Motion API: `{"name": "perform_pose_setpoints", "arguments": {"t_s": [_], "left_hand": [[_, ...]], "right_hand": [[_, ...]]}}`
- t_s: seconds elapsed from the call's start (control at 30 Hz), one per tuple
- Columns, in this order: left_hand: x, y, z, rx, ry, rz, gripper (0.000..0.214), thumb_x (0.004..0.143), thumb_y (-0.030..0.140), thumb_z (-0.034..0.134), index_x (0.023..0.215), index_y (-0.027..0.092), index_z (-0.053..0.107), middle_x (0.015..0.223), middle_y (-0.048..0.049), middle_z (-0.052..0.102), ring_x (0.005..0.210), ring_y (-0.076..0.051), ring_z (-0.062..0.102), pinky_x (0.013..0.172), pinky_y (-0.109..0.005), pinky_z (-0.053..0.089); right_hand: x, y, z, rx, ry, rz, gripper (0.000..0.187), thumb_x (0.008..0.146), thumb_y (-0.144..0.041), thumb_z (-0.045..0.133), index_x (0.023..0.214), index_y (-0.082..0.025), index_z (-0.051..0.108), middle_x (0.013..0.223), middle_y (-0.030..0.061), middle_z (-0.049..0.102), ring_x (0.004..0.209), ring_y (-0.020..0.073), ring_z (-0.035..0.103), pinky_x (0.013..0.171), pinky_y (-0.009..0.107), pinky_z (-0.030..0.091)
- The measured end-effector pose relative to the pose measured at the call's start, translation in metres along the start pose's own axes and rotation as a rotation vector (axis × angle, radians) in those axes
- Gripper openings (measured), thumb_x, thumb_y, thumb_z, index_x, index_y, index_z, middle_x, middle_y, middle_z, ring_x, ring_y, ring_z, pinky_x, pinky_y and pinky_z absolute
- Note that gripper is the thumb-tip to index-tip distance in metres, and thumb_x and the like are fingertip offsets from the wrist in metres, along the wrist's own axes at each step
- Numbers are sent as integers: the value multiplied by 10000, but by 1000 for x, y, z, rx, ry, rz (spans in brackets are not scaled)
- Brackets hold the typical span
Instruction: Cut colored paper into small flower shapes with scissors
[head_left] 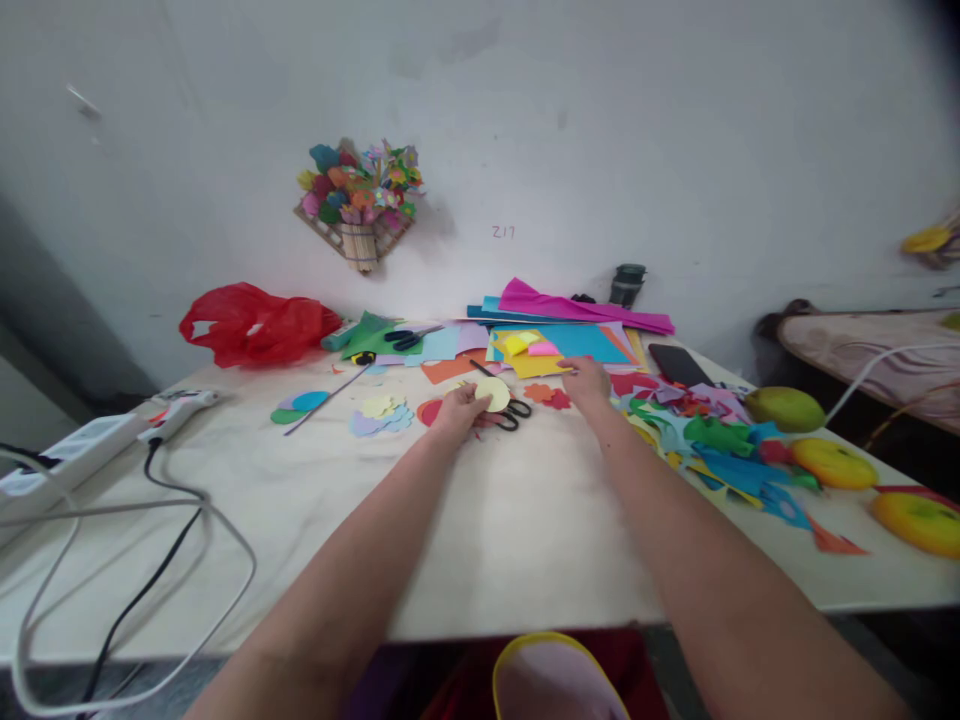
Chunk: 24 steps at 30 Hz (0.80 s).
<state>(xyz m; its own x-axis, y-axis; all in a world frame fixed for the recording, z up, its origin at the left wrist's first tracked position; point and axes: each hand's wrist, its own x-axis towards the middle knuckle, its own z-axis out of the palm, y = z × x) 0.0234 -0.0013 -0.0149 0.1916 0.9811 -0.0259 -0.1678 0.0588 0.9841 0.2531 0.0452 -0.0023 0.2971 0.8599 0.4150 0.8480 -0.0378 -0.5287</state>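
My left hand (459,408) pinches a pale yellow paper circle (493,393) just above the table, over a red paper piece (430,411) and black-handled scissors (511,412). My right hand (586,381) reaches forward with its fingers curled down onto the edge of a yellow paper sheet (536,364) in the stack of coloured paper (577,340). Small red paper flowers (547,395) lie between the two hands.
Paper scraps (712,440) pile at the right beside yellow-green fruit-like objects (785,408) and a black phone (679,364). A second pair of scissors (409,337), a red plastic bag (251,322), a power strip (71,455) with cables and a glue gun (180,408) lie left. A paper-flower decoration (361,200) hangs on the wall.
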Motion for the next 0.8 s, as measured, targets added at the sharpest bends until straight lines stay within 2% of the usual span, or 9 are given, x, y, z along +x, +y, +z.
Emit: {"name": "perform_pose_setpoints", "arguments": {"t_s": [0.17, 0.33, 0.43, 0.57, 0.8], "left_hand": [[2, -1, -3, -10, 0, 23, 207, 775, 199, 715, 941, 107, 632, 859, -106, 738, 646, -169, 714, 575, -216, 550], [6, -4, -6, -32, 12, 33, 222, 766, 188, 720, 944, 102, 619, 837, -106, 732, 652, -181, 716, 596, -243, 570], [6, -4, -6, -49, 18, 32, 214, 763, 179, 722, 934, 102, 620, 815, -101, 729, 645, -183, 715, 590, -245, 573], [6, -2, -4, -57, 35, 14, 184, 756, 156, 722, 906, 107, 628, 759, -79, 722, 633, -178, 711, 586, -241, 572], [4, 1, -3, -62, 64, 1, 176, 745, 154, 733, 876, 97, 630, 785, -102, 734, 644, -194, 712, 629, -285, 581]], "right_hand": [[-9, 8, 7, -26, -149, -167, 321, 759, -121, 589, 1010, -232, 755, 1124, 43, 724, 1104, 248, 621, 995, 385, 444], [-12, 10, 7, -53, -270, -232, 357, 780, -191, 625, 1123, -224, 714, 1214, 68, 692, 1120, 253, 625, 978, 371, 454], [-14, 10, 5, -63, -287, -248, 365, 764, -203, 664, 1123, -246, 713, 1211, 56, 695, 1120, 251, 626, 963, 349, 460], [-17, 8, 3, -79, -284, -249, 280, 776, -266, 693, 1052, -264, 742, 1136, 52, 725, 1088, 252, 634, 927, 329, 471], [-20, 6, 3, -80, -285, -239, 241, 845, -274, 631, 1058, -265, 744, 1100, 55, 736, 1028, 220, 649, 881, 297, 474]]}}
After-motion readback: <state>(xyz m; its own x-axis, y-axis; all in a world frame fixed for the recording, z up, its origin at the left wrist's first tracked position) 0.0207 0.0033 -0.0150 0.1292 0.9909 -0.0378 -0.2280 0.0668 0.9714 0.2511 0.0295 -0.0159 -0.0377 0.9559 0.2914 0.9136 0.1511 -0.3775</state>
